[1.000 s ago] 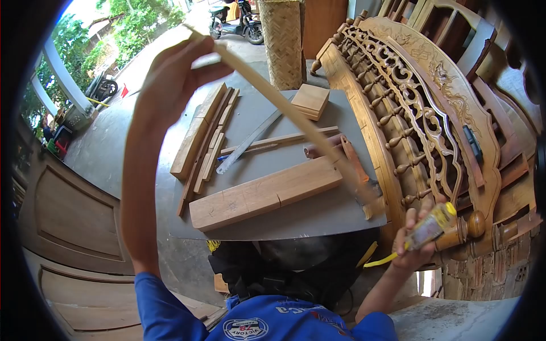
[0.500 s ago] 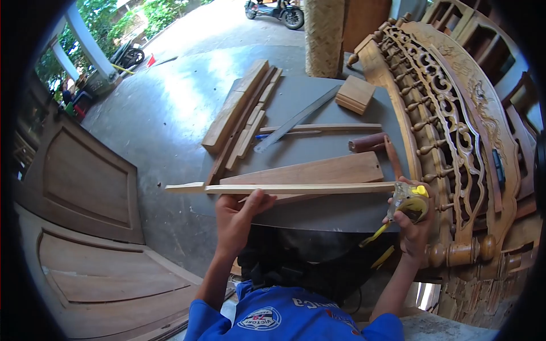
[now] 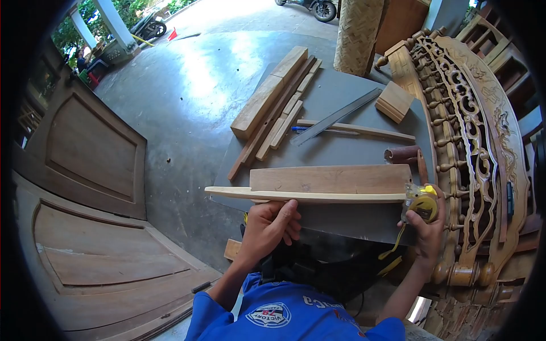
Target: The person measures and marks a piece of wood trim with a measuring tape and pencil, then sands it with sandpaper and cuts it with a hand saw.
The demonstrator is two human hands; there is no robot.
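Observation:
A long, thin wooden strip (image 3: 330, 198) lies across in front of me, notched near its left end. My left hand (image 3: 267, 230) pinches it from below, left of its middle, thumb at the near edge. In my right hand (image 3: 429, 232) is a clear and yellow tape measure (image 3: 422, 206), its case against the strip's right end. A yellow strap hangs below the case. Whether any blade is drawn out along the strip is not plain. Just behind the strip, a wider brown board (image 3: 333, 178) rests on the grey tabletop (image 3: 341, 219).
Wooden bars (image 3: 270, 94), a metal ruler (image 3: 335, 116), a blue pen (image 3: 298, 129), a wood block (image 3: 394, 102) and a brown cylinder (image 3: 401, 154) lie on the table. Carved furniture (image 3: 475, 131) stands close on the right, panelled doors (image 3: 102, 250) on the left.
The view has shifted, so the table sits further right and lower. The strip now lines up along the brown board's near edge. Both hands keep their holds.

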